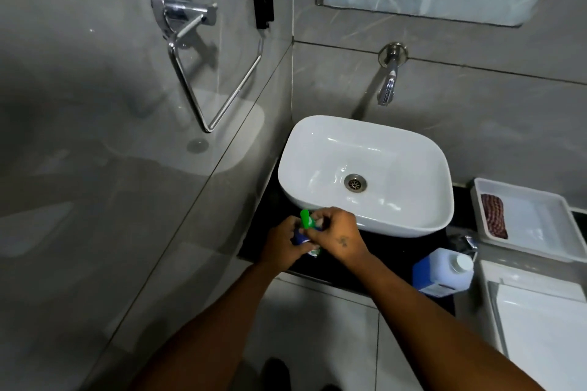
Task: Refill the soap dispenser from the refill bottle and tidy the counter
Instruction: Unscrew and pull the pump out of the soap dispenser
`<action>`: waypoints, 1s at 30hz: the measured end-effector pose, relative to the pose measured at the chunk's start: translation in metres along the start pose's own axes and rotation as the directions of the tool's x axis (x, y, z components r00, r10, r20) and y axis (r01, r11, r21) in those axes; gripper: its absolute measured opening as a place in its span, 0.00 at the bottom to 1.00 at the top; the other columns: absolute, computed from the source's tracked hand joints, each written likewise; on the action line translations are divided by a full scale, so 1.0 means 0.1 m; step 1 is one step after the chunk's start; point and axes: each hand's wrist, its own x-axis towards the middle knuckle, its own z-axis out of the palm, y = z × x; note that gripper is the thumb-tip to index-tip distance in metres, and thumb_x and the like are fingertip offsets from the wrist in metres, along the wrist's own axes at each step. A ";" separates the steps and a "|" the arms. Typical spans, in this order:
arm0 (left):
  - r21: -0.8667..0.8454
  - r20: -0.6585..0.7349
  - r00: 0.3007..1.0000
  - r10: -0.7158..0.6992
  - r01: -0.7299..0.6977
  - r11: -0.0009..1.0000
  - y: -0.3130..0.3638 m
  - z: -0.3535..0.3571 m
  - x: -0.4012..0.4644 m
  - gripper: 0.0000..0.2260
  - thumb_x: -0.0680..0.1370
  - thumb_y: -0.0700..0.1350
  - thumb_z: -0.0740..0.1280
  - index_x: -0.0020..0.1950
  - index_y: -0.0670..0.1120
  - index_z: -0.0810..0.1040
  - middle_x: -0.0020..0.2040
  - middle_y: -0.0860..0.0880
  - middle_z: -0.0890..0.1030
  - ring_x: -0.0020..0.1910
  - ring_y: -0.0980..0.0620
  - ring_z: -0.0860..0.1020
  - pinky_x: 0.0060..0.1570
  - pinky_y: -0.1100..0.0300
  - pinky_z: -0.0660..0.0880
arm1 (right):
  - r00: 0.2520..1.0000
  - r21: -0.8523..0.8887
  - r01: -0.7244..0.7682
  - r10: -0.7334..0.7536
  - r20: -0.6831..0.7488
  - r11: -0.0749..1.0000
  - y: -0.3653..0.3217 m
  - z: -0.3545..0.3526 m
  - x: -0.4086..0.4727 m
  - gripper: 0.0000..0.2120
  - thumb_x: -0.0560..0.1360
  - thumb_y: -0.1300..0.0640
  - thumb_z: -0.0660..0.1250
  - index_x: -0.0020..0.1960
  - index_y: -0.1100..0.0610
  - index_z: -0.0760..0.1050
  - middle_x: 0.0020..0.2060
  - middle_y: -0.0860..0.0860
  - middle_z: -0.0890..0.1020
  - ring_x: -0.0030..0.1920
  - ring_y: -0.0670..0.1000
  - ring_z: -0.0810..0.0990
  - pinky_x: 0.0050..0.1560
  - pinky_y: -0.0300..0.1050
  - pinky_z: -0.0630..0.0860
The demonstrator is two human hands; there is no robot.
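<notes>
Green plastic marks the pump head (305,219) of a small soap dispenser (300,236), which stands at the near left of a black counter (374,260), just in front of a white basin (365,174); seen from the head camera, both of the person's hands meet on it; the left hand (282,243) is wrapped round the blue body, fingers curled about it, and the right hand (341,233) closes its fingers at the neck under the pump; most of the dispenser is hidden behind the hands. The step in hand looks like unscrewing the pump to open the dispenser, so the refill has probably not begun; the next move would call for the left hand to hold the body steady while the right twists and lifts the pump clear, then a reach to the refill bottle. That refill bottle (444,273), pale with a blue label and a white cap still on, stands on the near right of the counter, well apart from the hands.

Grey stone-look tiles cover the walls; a chrome tap (389,86) juts from the far wall above the basin; a chrome towel ring (203,73) hangs on the left wall; a white tray (540,232) at the right holds a dark reddish scrubber (494,220); pale floor tiles lie below.
</notes>
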 end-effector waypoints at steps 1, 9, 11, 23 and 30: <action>-0.003 0.024 0.999 0.037 -0.037 0.999 0.08 -0.03 -0.02 0.20 0.67 0.43 0.80 0.55 0.45 0.79 0.50 0.48 0.85 0.50 0.51 0.84 0.51 0.53 0.82 | 1.000 0.014 0.017 -0.016 -0.022 1.000 -0.07 -0.09 -0.03 0.13 0.62 0.53 0.81 0.44 0.56 0.82 0.37 0.49 0.83 0.37 0.46 0.81 0.39 0.37 0.78; -0.102 0.030 0.984 0.173 -0.169 0.980 0.73 -0.27 -0.11 0.19 0.65 0.41 0.82 0.53 0.44 0.82 0.46 0.50 0.87 0.45 0.55 0.86 0.45 0.62 0.82 | 0.964 0.053 0.267 -0.266 -0.025 0.962 -0.44 -0.75 -0.17 0.11 0.65 0.48 0.79 0.37 0.53 0.81 0.31 0.41 0.78 0.31 0.41 0.74 0.33 0.31 0.68; -0.122 0.053 0.980 0.194 -0.186 0.975 0.83 -0.28 -0.12 0.20 0.66 0.41 0.82 0.55 0.41 0.82 0.48 0.47 0.87 0.46 0.55 0.86 0.45 0.62 0.82 | 0.948 0.054 0.318 -0.318 -0.010 0.946 -0.47 -0.92 -0.17 0.10 0.66 0.45 0.78 0.35 0.49 0.79 0.30 0.39 0.77 0.31 0.41 0.73 0.34 0.32 0.69; -0.342 0.062 0.974 0.217 -0.184 0.921 1.10 -0.19 -0.22 0.18 0.68 0.37 0.80 0.56 0.40 0.82 0.49 0.44 0.87 0.49 0.46 0.86 0.49 0.53 0.84 | 0.975 0.122 0.217 -0.207 -0.084 0.969 -0.52 -1.12 -0.27 0.21 0.59 0.40 0.81 0.46 0.49 0.80 0.39 0.46 0.82 0.38 0.45 0.77 0.39 0.38 0.77; -0.337 0.064 0.973 0.222 -0.188 0.923 1.12 -0.24 -0.23 0.19 0.69 0.39 0.79 0.58 0.40 0.81 0.52 0.43 0.86 0.50 0.45 0.86 0.49 0.50 0.84 | 0.987 0.294 0.148 -0.124 -0.099 0.944 -0.55 -1.06 -0.33 0.19 0.65 0.48 0.79 0.53 0.52 0.80 0.47 0.52 0.83 0.49 0.54 0.81 0.53 0.52 0.81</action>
